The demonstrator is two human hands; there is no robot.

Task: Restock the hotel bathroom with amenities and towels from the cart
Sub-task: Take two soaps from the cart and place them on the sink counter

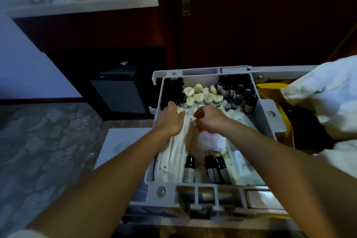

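The cart's grey top tray (pixel 262 106) holds amenities: dark-capped small bottles (pixel 173 91) at its far left and far right, round cream soaps (pixel 199 94) between them, white packets (pixel 173 156) on the near left, and three bottles lying flat (pixel 214 168) at the front. Both my hands are inside the tray. My left hand (pixel 170 120) grips the top of the white packets, with a small pale item under its fingers. My right hand (pixel 208 120) is curled and pinches a white packet beside it.
A white laundry bag (pixel 328 98) and a yellow bag (pixel 270 91) hang at the cart's right. A dark minibar cabinet (pixel 117 94) stands to the left, under a white shelf (pixel 83 6). A dark wooden door (pixel 251 25) is behind the cart. Patterned carpet (pixel 38 141) covers the floor.
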